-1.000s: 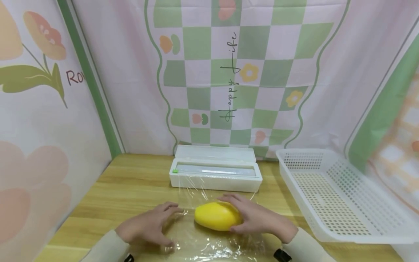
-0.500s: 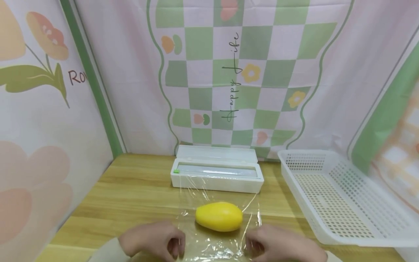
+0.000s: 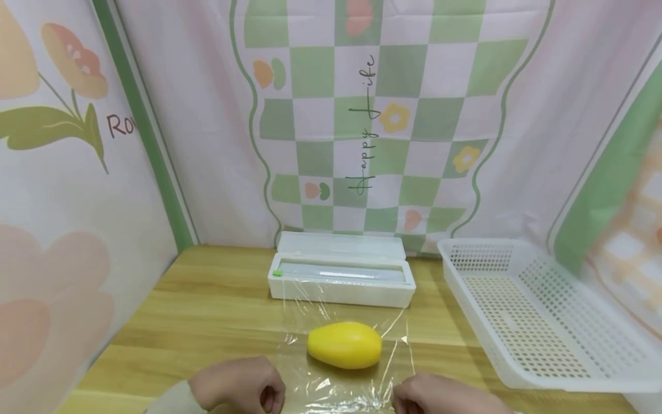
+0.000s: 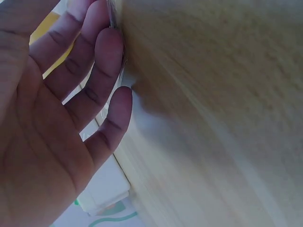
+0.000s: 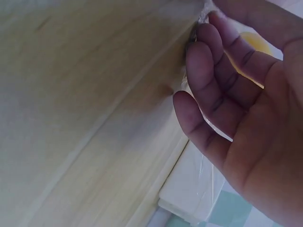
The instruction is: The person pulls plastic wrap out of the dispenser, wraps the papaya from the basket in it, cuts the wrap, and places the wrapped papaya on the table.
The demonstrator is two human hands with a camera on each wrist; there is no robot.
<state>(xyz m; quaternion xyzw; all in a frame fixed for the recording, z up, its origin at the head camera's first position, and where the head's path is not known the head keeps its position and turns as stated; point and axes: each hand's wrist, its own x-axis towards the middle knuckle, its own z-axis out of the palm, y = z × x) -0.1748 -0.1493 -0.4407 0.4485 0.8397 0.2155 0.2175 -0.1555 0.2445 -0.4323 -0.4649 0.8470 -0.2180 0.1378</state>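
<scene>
A smooth yellow fruit (image 3: 345, 345), shaped like a papaya, lies on a sheet of cling film (image 3: 357, 384). The film runs from the white dispenser box (image 3: 341, 292) toward me over the table. At the film's near left corner, my left hand (image 3: 240, 384) pinches the edge with curled fingers. My right hand (image 3: 439, 395) does the same at the near right, partly cut off by the head view's bottom. Both wrist views show fingertips at the shiny film edge; the left hand's curled fingers (image 4: 102, 66) and the right hand's fingers (image 5: 203, 66) are close over the wood.
Behind the fruit the dispenser's lid (image 3: 341, 246) stands open, with a film roll (image 3: 338, 272) and a green slider (image 3: 277, 273) inside. A white perforated basket (image 3: 468, 322) sits at the right of the wooden table (image 3: 207, 299). Patterned cloth (image 3: 362, 115) hangs behind.
The right hand has let go of the fruit. Both hands have come back toward me to the film's near corners and pinched them, then drawn slightly lower. The fruit stays on the film.
</scene>
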